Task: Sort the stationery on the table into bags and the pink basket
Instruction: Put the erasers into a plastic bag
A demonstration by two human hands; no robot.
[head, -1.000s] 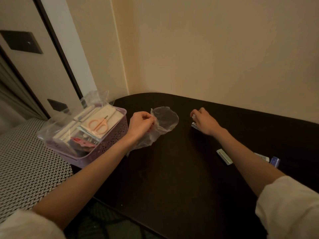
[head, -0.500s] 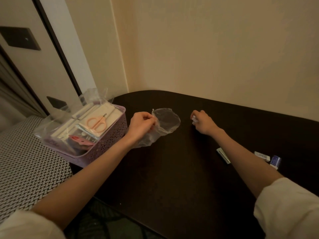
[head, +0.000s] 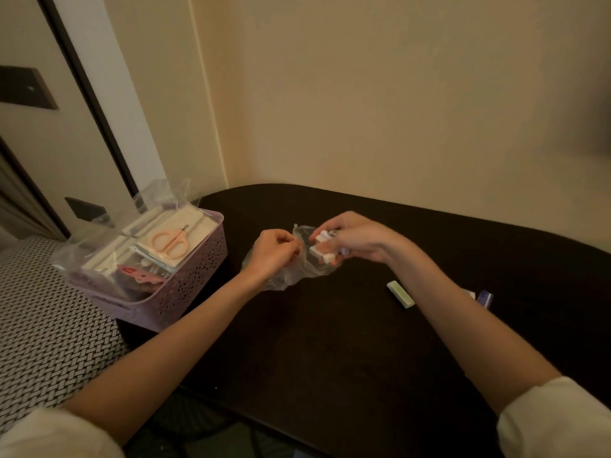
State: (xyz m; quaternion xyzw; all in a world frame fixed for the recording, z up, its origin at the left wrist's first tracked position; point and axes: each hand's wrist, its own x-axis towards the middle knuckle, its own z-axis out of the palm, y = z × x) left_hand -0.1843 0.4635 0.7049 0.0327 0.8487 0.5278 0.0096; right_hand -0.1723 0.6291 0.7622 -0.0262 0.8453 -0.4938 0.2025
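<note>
Room corner, dim warm light, as you look down from the head camera.

You face a plain cream wall (head: 413,100) that meets a second wall at a corner on your left; a dark rounded-edge table (head: 330,342) sits pushed up against it. Left of the corner you have a pale vertical panel edged by a dark strip (head: 96,104), and a dark rectangular plate (head: 24,89) is mounted further left. A black-and-white woven-pattern surface (head: 43,332) lies beside the table's left edge. Lighting is low and yellowish; the far right of the wall falls into shadow.
</note>
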